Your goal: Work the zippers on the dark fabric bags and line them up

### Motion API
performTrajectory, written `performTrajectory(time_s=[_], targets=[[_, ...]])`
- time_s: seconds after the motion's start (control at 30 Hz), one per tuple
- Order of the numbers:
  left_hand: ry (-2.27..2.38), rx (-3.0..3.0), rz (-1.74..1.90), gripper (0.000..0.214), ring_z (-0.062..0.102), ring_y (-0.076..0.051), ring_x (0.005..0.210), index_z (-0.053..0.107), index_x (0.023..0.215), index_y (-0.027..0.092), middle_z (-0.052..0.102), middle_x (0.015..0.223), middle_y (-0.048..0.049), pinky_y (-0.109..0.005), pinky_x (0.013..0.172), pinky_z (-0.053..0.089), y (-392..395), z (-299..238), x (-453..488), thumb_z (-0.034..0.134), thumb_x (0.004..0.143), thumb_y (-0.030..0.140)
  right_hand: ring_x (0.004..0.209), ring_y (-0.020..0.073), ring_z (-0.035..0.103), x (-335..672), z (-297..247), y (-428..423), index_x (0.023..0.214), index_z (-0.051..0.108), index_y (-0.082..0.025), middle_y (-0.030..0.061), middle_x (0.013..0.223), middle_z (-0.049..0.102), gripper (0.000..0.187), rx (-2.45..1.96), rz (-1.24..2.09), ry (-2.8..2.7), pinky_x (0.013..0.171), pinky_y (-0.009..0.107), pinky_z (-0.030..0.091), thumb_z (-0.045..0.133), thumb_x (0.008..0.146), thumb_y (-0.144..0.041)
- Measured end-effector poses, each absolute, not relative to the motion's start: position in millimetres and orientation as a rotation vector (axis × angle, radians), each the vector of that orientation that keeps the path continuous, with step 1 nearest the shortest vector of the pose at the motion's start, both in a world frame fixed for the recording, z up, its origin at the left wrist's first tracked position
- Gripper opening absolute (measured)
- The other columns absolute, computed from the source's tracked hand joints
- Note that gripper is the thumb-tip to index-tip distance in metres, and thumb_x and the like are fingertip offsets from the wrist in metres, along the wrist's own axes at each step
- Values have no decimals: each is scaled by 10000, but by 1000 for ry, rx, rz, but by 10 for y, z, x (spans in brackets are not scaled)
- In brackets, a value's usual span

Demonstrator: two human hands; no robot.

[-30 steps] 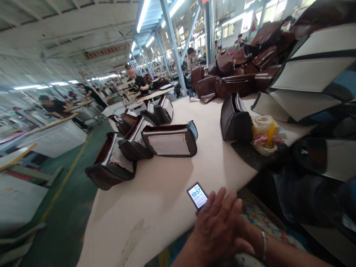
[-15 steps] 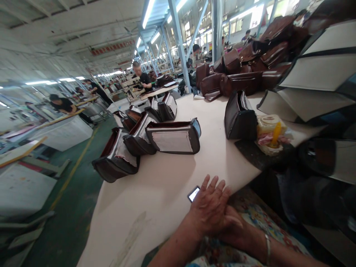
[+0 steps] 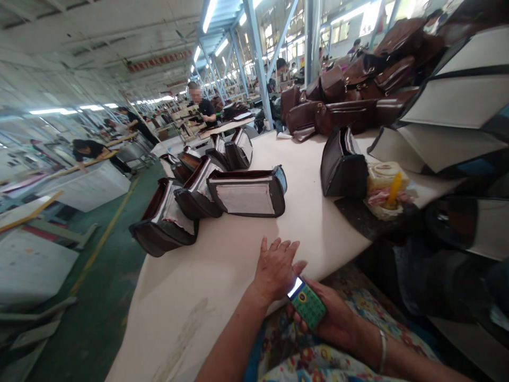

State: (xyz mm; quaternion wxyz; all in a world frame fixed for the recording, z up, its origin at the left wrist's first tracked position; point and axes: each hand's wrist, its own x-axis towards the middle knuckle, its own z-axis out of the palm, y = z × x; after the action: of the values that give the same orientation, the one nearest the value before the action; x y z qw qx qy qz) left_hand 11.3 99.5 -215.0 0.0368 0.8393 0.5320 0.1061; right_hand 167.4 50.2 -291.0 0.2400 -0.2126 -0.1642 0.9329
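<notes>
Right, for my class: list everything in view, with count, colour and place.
Table: one, cream, centre
Device: one, green with lit screen, lower centre
Bag shells: about seven, dark with white, table's left
Lone shell: one, black, table's right
Yellow object: one, yellow, right
Brown bags: many, brown, upper right
Panels: several, pale, far right
Co-workers: several, dark clothes, background
Floor: one, green, left
Patterned cloth: one, multicoloured, lap
Bracelet: one, pale, lower right
Left hand: one, bare, beside device
Right hand: one, bare, holding device

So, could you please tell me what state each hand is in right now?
Left hand: open and spread, nothing visible in it.
Right hand: closed around the phone.
</notes>
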Motion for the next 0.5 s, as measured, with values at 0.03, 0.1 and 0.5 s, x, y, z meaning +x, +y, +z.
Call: performTrajectory(time_s=[0.03,0.1,0.5], targets=[[1669,2546,326,447,536,-331,1299,536,1393,259,644,1355,-104,-660,1161,222,1014,-2157,92,437,1017,479,699,167,690,1685,-2907,507,1060,688,-138,109,849,738,543,-597,2573,-378,603,240,522,436,989,-613],[1744,2477,328,415,560,-325,1270,558,1366,245,661,1332,-106,-664,1157,222,1044,-2174,44,418,1030,445,694,166,695,1706,-2905,519,1077,682,-125,120,858,742,535,-625,2594,-279,599,236,523,437,997,-593],[2017,1830,568,359,542,-385,1287,646,1265,179,645,1323,-195,-659,1184,83,997,-2273,-368,580,921,257,603,207,709,1744,-2853,496,1040,689,-57,184,804,749,620,-631,2612,-109,512,252,519,320,1041,-554]])
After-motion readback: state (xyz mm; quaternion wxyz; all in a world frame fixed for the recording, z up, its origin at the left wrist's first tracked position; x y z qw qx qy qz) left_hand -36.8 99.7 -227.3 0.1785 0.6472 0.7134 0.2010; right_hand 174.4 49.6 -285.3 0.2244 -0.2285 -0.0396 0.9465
